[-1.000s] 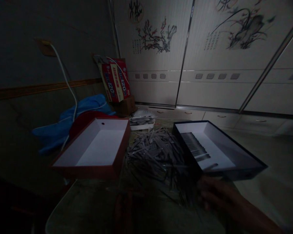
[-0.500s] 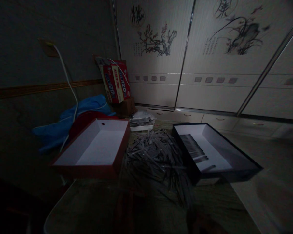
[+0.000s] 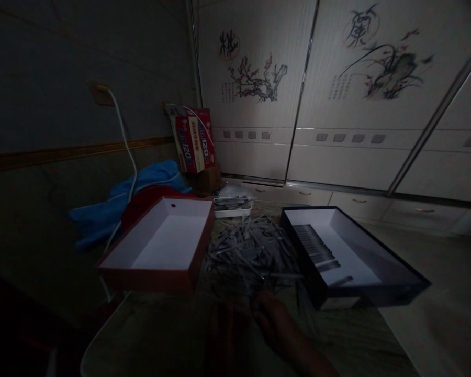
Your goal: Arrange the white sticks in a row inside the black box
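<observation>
Dim light here, but the right hand [image 3: 273, 320] is in shot, coming up from the bottom edge with its forearm trailing off to the lower right. Its fingertips sit right at the near edge of the strips [image 3: 251, 251]. Are the fingers curled, spread or pinching something? It is too dark to tell.

Those grey strips lie heaped on the table [image 3: 160, 335], squarely between two open boxes. It's a jumble, with long axes running every which way, though many slant from near left to far right. A few stragglers poke out towards the hand.

On the left is the red box [image 3: 149, 277], open at the top. It shows a white lining and one small dark spot on its far wall.

On the right is the dark box [image 3: 377, 298], also white inside, and this one has stock in it. A neat row [image 3: 316, 246] of strips lies side by side at its far left end. Each strip runs crosswise to the box's length, and the row itself runs along the box. Two more lie loose just nearer the camera, roughly crosswise too but slightly tilted.

Behind the heap sits a small white tray [image 3: 232, 212] with more strips bundled in it, lying roughly left to right.

Past the red box there is a blue cloth [image 3: 102, 217]. A white cable [image 3: 127, 152] hangs down from the wall across it. A red carton [image 3: 194, 139] stands on end at the corner.
</observation>
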Motion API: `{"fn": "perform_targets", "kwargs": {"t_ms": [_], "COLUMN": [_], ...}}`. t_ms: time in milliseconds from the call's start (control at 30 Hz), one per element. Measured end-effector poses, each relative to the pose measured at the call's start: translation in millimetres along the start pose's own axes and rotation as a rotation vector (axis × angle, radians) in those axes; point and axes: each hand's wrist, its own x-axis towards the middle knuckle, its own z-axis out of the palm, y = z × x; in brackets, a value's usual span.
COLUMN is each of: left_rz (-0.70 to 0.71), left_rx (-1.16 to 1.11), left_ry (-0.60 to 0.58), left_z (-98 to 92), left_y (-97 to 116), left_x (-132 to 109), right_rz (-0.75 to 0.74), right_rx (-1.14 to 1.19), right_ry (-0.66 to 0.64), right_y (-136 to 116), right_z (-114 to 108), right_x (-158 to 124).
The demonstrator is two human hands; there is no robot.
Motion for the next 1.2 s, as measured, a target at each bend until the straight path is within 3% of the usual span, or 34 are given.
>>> {"fn": "perform_targets", "kwargs": {"t_ms": [167, 300, 500, 800, 1000, 1200], "left_rz": [0.12, 0.009, -0.086, -0.09, -0.064, -0.106], "left_rx": [0.096, 0.0, -0.13, -0.364, -0.288, -0.368], "left_ry": [-0.011, -0.038, -0.086, -0.322, -0.313, -0.318], "left_z": [5.4, 9.2, 16.7, 21.4, 22.4, 27.5], "left_y": [-9, -1, 16, 21, 13, 10], "left_x": [8, 4, -4, -7, -5, -1], "right_rz": [0.136, 0.289, 0.284, 0.2, 0.181, 0.216], "right_rx": [0.221, 0.458, 0.314, 0.385, 0.297, 0.325], "right_ry": [0.131, 0.248, 0.415, 0.428, 0.447, 0.494], "right_y": [-6, -3, -10, -15, -13, -9], "right_z": [-5, -1, 1, 8, 10, 10], "right_x": [-14, -25, -30, -32, -32, -34]}}
